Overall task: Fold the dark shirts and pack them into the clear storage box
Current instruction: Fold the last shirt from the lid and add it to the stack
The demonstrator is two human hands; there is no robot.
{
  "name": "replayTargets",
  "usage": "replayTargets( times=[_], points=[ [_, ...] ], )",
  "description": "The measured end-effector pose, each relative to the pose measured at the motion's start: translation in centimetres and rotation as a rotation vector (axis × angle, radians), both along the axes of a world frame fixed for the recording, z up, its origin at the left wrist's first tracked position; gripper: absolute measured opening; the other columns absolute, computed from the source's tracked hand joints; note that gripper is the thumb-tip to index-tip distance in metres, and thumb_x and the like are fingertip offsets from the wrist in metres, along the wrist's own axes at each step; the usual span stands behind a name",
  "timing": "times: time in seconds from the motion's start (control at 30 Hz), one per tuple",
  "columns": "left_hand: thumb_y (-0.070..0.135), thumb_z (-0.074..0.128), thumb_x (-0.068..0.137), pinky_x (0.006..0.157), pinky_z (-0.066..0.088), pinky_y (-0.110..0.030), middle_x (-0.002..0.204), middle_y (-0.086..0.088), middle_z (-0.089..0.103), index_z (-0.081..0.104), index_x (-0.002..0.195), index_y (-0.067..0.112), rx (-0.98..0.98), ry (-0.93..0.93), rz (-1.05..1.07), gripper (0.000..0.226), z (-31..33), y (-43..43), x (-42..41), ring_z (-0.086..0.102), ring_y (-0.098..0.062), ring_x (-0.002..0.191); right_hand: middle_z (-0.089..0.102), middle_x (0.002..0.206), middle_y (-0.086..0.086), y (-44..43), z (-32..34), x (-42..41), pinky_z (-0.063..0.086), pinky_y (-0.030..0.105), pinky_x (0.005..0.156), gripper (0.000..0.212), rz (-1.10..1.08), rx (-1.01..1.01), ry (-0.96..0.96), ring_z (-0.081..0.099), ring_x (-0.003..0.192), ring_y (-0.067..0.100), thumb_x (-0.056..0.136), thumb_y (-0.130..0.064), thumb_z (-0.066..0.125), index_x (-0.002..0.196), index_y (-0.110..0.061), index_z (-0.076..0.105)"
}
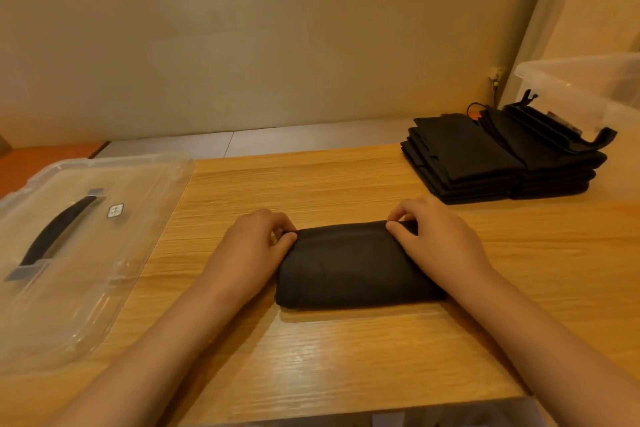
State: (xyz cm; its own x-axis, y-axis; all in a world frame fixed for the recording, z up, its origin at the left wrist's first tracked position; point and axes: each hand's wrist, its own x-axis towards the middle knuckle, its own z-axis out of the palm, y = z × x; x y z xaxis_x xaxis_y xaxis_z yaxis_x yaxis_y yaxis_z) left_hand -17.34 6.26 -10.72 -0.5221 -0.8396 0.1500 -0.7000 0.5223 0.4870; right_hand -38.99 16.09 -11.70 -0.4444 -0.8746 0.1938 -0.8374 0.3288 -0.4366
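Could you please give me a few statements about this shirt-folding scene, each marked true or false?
1. The left hand and the right hand each pinch a far corner of the folded dark shirt. True.
2. The clear lid lies on the right side of the table. False: it lies on the left side, handle up.
3. A stack of dark shirts sits at the far right, next to the clear storage box. True.
4. The folded dark shirt lies inside the clear storage box. False: it lies on the wooden table, in front of the person and apart from the box.
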Motion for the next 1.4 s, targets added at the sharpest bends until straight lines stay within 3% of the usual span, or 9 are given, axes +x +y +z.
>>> replayTargets(
  times=[0.2, 0.3, 0.5, 0.67, 0.87, 0.97, 1.07, 1.2, 1.4],
  points=[
    [0.035, 0.054, 0.095, 0.072, 0.042, -0.020, 0.106, 0.011, 0.062, 0.066, 0.107, 0.030, 0.101, -0.023, -0.062, 0.018, 1.1, 0.1, 0.7, 0.055, -0.002, 0.088, 0.052, 0.128, -0.009, 1.4, 1.3, 0.4, 0.041, 0.026, 0.089, 0.030, 0.034, -0.095, 0.130, 0.038, 0.124, 0.009, 0.100, -0.030, 0.043, 0.126, -0.028, 0.058],
    [0.040, 0.048, 0.097, 0.098, 0.036, -0.021, 0.133, 0.013, 0.048, 0.050, 0.135, 0.028, 0.005, -0.039, -0.141, 0.040, 1.5, 0.5, 0.0, 0.046, -0.006, 0.120, 0.049, 0.139, -0.007, 2.0, 2.7, 3.7, 0.023, 0.028, 0.111, 0.036, 0.235, -0.170, 0.152, 0.034, 0.134, 0.011, 0.101, -0.030, 0.040, 0.134, -0.023, 0.053],
    [0.043, 0.030, 0.099, 0.108, 0.009, -0.009, 0.156, 0.006, 0.028, 0.025, 0.151, 0.022, 0.018, -0.166, -0.351, 0.056, -0.6, 2.5, -1.1, 0.022, -0.005, 0.141, 0.007, 0.161, -0.012, 1.8, -0.4, 6.3, -0.005, 0.030, 0.117, 0.078, 0.421, 0.225, 0.237, -0.001, 0.147, 0.005, 0.083, -0.055, -0.012, 0.153, -0.028, 0.010],
    [0.048, 0.023, 0.095, 0.107, 0.003, -0.007, 0.156, 0.007, 0.026, 0.024, 0.151, 0.023, 0.001, -0.160, -0.322, 0.061, -0.9, 3.3, -0.2, 0.020, -0.004, 0.142, 0.007, 0.160, -0.015, 2.4, -0.2, 3.8, -0.001, 0.032, 0.120, 0.056, 0.364, 0.276, 0.162, 0.000, 0.146, 0.002, 0.101, -0.050, 0.018, 0.153, -0.033, 0.008],
    [0.042, 0.034, 0.101, 0.113, 0.018, -0.022, 0.154, 0.006, 0.031, 0.024, 0.152, 0.021, -0.105, -0.149, -0.167, 0.056, -0.6, 7.0, -0.1, 0.025, -0.010, 0.140, 0.008, 0.160, -0.012, 5.0, -0.2, -1.0, 0.001, 0.030, 0.119, 0.056, 0.179, 0.252, -0.030, 0.001, 0.146, 0.002, 0.101, -0.049, 0.023, 0.153, -0.030, 0.011],
    [0.043, 0.045, 0.097, 0.104, 0.030, -0.025, 0.138, 0.007, 0.046, 0.039, 0.144, 0.023, -0.104, -0.049, -0.058, 0.051, -0.6, 8.6, 0.3, 0.035, -0.011, 0.129, 0.029, 0.149, -0.019, 8.9, 0.4, 0.8, 0.018, 0.025, 0.115, 0.051, 0.043, -0.055, -0.171, 0.019, 0.141, 0.000, 0.099, -0.044, 0.037, 0.147, -0.028, 0.032],
    [0.041, 0.052, 0.094, 0.093, 0.035, -0.025, 0.120, 0.005, 0.054, 0.051, 0.134, 0.024, -0.045, 0.006, 0.013, 0.043, -0.3, 10.0, 1.1, 0.041, -0.013, 0.119, 0.060, 0.103, -0.016, 13.9, 1.2, 4.8, 0.044, 0.017, 0.080, 0.019, -0.093, -0.311, -0.478, 0.054, 0.092, -0.008, 0.094, -0.037, 0.049, 0.104, -0.029, 0.063],
    [0.033, 0.060, 0.091, 0.091, 0.042, -0.028, 0.112, 0.007, 0.057, 0.057, 0.128, 0.025, 0.048, 0.101, 0.037, 0.038, -0.3, 13.2, 2.7, 0.050, -0.012, 0.110, 0.066, 0.062, 0.015, 17.5, 0.0, 8.5, 0.050, 0.023, 0.044, 0.048, -0.130, -0.075, -1.253, 0.063, 0.050, 0.020, 0.073, -0.046, 0.053, 0.083, 0.000, 0.063],
    [0.019, 0.067, 0.088, 0.071, 0.044, -0.012, 0.103, 0.014, 0.060, 0.059, 0.119, 0.028, 0.193, 0.327, 0.085, 0.033, -0.8, 17.7, 3.7, 0.056, 0.001, 0.088, 0.072, 0.106, 0.010, 16.6, -1.9, 11.2, 0.056, 0.038, 0.087, 0.067, -0.032, 0.028, -1.495, 0.072, 0.089, 0.022, 0.071, -0.057, 0.061, 0.123, -0.014, 0.055]
  ],
)
